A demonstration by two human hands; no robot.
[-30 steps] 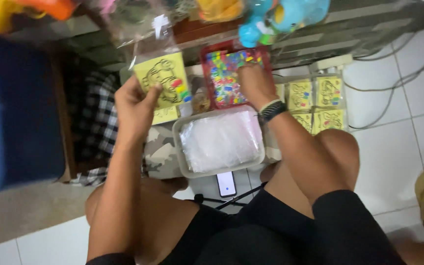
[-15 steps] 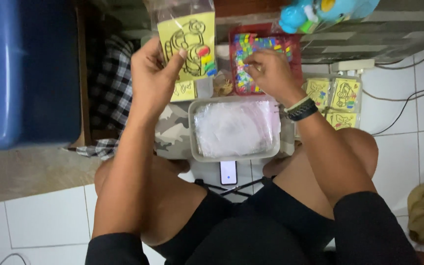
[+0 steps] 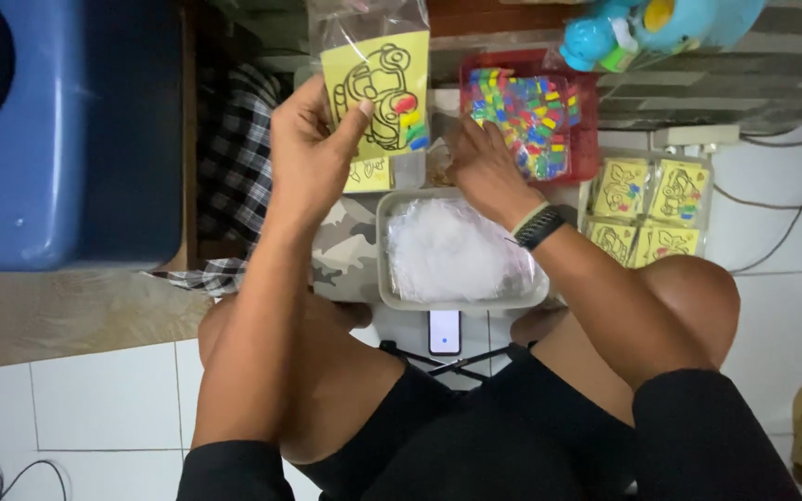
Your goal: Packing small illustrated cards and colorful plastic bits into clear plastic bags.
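My left hand [image 3: 313, 153] holds up a clear bag with a yellow picture card [image 3: 380, 93] inside, thumb pressed on the card's lower left. My right hand [image 3: 483, 167], with a dark watch at the wrist, reaches toward the near edge of a red tray of small coloured tubes [image 3: 529, 121]; its fingertips are hidden, so I cannot tell whether they hold anything. A clear plastic tub of white bags [image 3: 461, 252] sits just below both hands.
Several yellow picture cards [image 3: 650, 211] lie in a box at the right. A big blue bin [image 3: 67, 130] fills the left. A phone [image 3: 445, 332] lies between my knees. A blue toy [image 3: 647, 28] sits at the top right. Cables run along the tiles.
My left hand has kept the bagged card raised. My right hand has come down from over the red tray to its near edge. The camera has drifted, shifting the scene right and down.
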